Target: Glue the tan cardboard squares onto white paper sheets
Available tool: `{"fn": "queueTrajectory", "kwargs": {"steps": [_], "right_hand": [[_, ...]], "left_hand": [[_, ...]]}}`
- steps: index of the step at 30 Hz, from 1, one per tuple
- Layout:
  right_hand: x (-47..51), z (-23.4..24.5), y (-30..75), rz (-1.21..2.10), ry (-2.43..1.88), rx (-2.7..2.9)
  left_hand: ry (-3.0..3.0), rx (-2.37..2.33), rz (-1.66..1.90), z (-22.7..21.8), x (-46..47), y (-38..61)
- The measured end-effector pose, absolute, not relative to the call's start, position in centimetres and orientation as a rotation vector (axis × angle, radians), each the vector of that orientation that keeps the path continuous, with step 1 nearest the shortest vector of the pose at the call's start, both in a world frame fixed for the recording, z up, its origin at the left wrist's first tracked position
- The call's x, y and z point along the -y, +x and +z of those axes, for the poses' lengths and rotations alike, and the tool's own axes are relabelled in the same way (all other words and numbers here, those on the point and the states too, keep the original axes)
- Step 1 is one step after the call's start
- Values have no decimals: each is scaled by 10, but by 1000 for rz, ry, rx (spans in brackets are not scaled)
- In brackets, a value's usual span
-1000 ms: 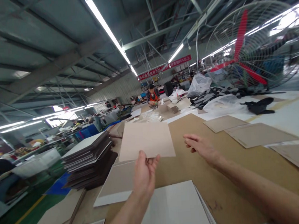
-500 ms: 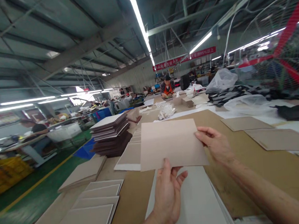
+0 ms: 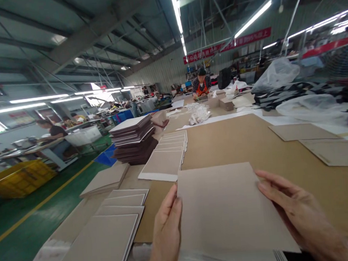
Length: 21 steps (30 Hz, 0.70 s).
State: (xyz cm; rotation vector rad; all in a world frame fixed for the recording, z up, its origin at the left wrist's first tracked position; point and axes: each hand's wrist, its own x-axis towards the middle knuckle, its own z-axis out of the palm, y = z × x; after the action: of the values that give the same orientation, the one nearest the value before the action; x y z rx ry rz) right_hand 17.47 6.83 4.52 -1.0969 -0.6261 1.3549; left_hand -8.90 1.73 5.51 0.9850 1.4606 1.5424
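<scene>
A beige cardboard sheet [image 3: 228, 206] lies on top of a stack of white sheets [image 3: 232, 260] at the near edge of the brown table [image 3: 232, 142]. My left hand [image 3: 167, 235] rests flat against the sheet's left edge, fingers stretched out. My right hand [image 3: 295, 213] lies along its right edge, fingers also extended and pressed on the sheet. Both hands touch the sheet from the sides.
Overlapping beige boards [image 3: 166, 155] run up the table's left side, with a dark stack [image 3: 134, 139] beyond. More boards [image 3: 109, 232] lie lower left. Loose sheets [image 3: 303, 131] sit right. A person in orange [image 3: 201, 85] works far off; a yellow crate [image 3: 21, 178] stands left.
The sheet, held up in the air by my left hand and then both hands, has come down flat onto the stack near me. My view has tilted downward.
</scene>
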Motion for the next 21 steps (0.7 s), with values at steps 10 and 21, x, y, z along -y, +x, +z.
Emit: {"fn": "queueTrajectory", "kwargs": {"steps": [10, 21], "right_hand": [[-40, 20, 178, 1167, -1410, 1114], [-68, 11, 180, 895, -1591, 1398]], "left_hand": [[1311, -1732, 1100, 46, 2, -118], [1570, -1891, 950, 43, -44, -115]]}}
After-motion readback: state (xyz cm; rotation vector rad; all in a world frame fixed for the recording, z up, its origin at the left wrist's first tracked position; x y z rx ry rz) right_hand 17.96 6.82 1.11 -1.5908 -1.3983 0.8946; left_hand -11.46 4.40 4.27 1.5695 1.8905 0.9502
